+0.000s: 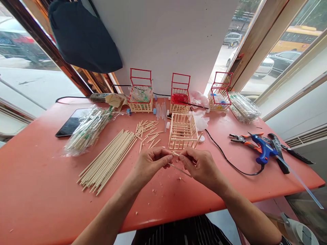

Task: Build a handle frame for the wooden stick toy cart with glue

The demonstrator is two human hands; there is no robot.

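Short wooden stick piece, one: centre of the frame, pinched between both hands at the near edge of the pale lattice basket.
Left hand, one: I see thumb and forefinger closed on the piece's left end, the other fingers curled in.
Right hand, one: thumb and fingertips pinched together at the piece's right end.
Thin pale rod, one: slanting just below the fingertips; I cannot tell which hand, if either, grips it.
Pale lattice basket, one: just above the hands, made of wooden sticks.
Red-topped baskets, three: in a row across the upper middle; the left one carries clear wrapping, the middle one a red object, the right one blue and white items.
Long wooden sticks, one loose pile: left of centre, lying aslant.
Cut stick pieces, many: scattered between that pile and the pale basket.
Plastic-wrapped sticks, one batch: left, partly over a dark tablet.
Blue glue gun, one: right of the frame, beside orange-handled pliers.
Red tabletop, one: under all of these.
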